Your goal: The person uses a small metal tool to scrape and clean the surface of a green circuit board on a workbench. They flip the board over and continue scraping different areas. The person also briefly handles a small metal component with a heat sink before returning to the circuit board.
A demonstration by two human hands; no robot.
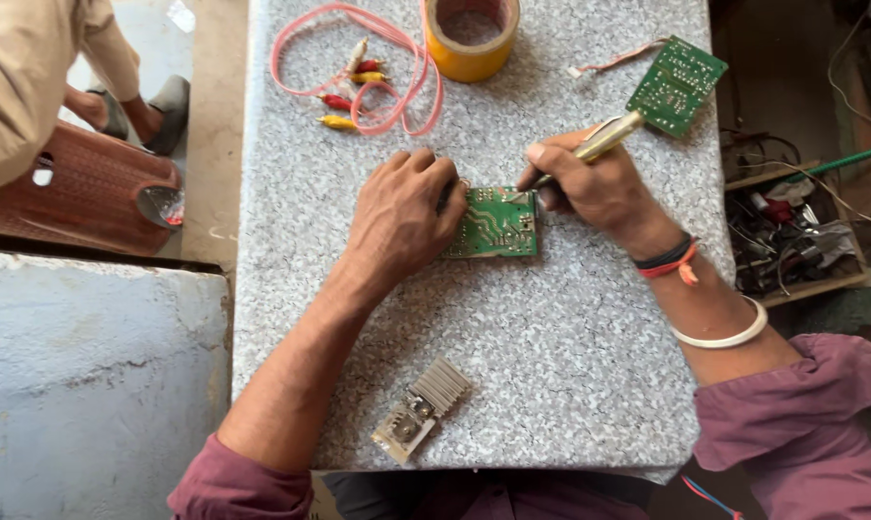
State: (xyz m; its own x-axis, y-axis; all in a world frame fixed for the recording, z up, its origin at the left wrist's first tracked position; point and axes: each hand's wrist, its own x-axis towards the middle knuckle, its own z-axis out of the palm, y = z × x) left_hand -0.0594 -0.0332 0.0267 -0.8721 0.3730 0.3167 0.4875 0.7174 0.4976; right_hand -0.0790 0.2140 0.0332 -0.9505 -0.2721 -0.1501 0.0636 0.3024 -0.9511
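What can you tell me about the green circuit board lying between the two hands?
The green circuit board is a small rectangle lying flat on the speckled grey table, its pale solder traces facing up. The left hand presses on its left edge and covers that end. The right hand holds a yellow-handled tool whose tip meets the board's upper right corner.

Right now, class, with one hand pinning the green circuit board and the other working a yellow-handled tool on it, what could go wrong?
1. The left hand presses the green circuit board close to where the yellow-handled tool touches it; a slip could jab or, if the tip is hot, burn the fingers.
2. The board lies loose on the stone-patterned table, so it may skid.
3. The tool's rear end sits near the second circuit board and could nudge it.
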